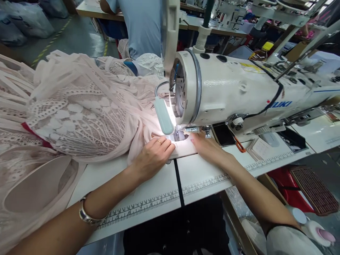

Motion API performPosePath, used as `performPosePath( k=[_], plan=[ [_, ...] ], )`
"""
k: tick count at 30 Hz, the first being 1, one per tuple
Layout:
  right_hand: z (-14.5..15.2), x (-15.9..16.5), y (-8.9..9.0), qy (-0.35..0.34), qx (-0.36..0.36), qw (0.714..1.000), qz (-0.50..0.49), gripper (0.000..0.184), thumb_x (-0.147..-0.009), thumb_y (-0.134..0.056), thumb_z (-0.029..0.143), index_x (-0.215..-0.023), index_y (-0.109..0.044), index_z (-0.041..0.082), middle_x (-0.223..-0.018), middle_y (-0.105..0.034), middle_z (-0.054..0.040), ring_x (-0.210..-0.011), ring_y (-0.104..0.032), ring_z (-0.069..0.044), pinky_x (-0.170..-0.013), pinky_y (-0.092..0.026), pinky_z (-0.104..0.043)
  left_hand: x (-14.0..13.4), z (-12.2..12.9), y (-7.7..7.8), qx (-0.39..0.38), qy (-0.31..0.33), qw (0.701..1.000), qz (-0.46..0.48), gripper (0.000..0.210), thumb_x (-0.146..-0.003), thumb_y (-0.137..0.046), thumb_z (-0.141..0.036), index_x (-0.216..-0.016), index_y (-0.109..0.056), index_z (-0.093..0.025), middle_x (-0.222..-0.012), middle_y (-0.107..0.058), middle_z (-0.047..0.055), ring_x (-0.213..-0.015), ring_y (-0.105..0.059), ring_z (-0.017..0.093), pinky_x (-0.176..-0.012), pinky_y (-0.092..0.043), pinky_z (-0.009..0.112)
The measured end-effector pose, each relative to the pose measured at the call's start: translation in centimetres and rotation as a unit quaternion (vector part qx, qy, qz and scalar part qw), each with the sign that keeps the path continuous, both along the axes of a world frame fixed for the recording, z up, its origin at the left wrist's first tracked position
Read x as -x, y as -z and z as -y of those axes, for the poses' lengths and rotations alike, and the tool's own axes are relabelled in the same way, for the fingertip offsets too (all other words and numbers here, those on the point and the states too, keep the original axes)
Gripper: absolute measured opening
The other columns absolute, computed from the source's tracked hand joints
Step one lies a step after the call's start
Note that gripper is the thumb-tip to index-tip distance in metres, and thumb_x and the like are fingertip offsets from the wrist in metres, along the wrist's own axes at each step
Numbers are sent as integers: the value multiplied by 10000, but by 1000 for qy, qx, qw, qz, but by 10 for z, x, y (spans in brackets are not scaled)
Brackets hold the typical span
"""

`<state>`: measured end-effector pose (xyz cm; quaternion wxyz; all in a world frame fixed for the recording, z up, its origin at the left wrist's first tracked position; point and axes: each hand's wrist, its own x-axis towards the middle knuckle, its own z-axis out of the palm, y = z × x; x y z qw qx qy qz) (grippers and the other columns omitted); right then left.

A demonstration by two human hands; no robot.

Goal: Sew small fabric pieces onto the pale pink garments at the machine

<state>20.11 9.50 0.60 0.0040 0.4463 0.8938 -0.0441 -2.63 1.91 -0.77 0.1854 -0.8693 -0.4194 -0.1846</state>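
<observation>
My left hand (155, 157), with a ring on one finger, rests just left of the needle of a white sewing machine (225, 88). Its bent fingers are pressed together on the edge of a pale pink lace garment (87, 117). On the other side of the presser foot (177, 135), my right hand (204, 147) is closed with thumb and fingers at the lit strip of cloth; what lies in the pinch is partly hidden. A small lamp (164, 117) shines on the needle area and covers part of it.
Heaped pink garments cover the table's left side. Measuring scales (148, 204) run along the front edge. Right of my hands lie a black phone-like slab (224, 135), an orange-handled tool (239, 145) and stacked paper pieces (259, 148). A person in blue (143, 28) sits beyond the table.
</observation>
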Motion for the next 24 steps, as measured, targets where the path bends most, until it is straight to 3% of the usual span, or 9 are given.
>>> performPosePath(
  k=[2,4,6,8,11,15,21,24],
  plan=[
    [8,-25,-8,-19,-21,999,-22,395,-1014,-433,286,-1366,-593,206,-1311,-646,-163,-1191,-586,-321,-964,-482,-476,3,0,1,7,24,999,20,326,-975,-355,5,-967,-654,-125,-951,-718,107,-956,-667,239,-787,-531,353],
    [18,-63,-16,7,-74,996,-50,362,-1006,-441,311,-1255,-658,163,-1233,-673,-186,-1153,-596,-342,-956,-488,-502,6,-1,1,10,34,999,30,323,-963,-383,2,-1064,-670,-106,-1049,-736,136,-1061,-672,264,-833,-562,381],
    [26,-111,-22,109,-140,983,-52,317,-996,-450,328,-1078,-708,163,-1036,-701,-171,-1005,-627,-342,-882,-509,-505,6,-1,0,17,27,999,20,334,-944,-405,10,-1097,-679,-102,-1070,-740,151,-1059,-683,284,-810,-585,404],
    [31,-159,-26,211,-195,957,-31,303,-935,-552,388,-1041,-709,152,-1046,-680,-196,-1035,-606,-385,-883,-497,-538,3,-1,-1,9,28,1000,-2,339,-934,-405,27,-1060,-691,-105,-1035,-748,153,-998,-703,290,-764,-599,412],
    [33,-208,-30,271,-122,954,-38,284,-865,-612,401,-997,-717,172,-1004,-702,-153,-909,-653,-319,-806,-519,-457,-5,2,-1,-58,75,995,-33,352,-919,-395,74,-1034,-692,-77,-1039,-759,163,-966,-730,284,-743,-610,387],
    [30,-220,-39,308,-60,946,-77,275,-848,-585,431,-915,-750,220,-937,-758,-95,-820,-687,-273,-750,-501,-394,-7,6,0,-69,110,990,-48,415,-888,-380,121,-1126,-669,-58,-1104,-755,170,-1015,-738,272,-766,-605,352],
    [24,-213,-50,306,-46,948,-68,331,-845,-561,502,-746,-749,249,-827,-778,-106,-754,-690,-292,-709,-468,-403,2,2,6,-18,49,997,-54,443,-902,-351,93,-1188,-639,-85,-1126,-732,148,-1040,-697,282,-756,-580,373],
    [18,-217,-50,322,-26,943,-85,391,-805,-619,607,-702,-745,252,-766,-763,-109,-718,-682,-290,-697,-468,-410,5,-1,16,5,59,998,-5,436,-917,-343,80,-1210,-627,-73,-1130,-717,150,-1062,-674,273,-831,-583,392]
  ],
)
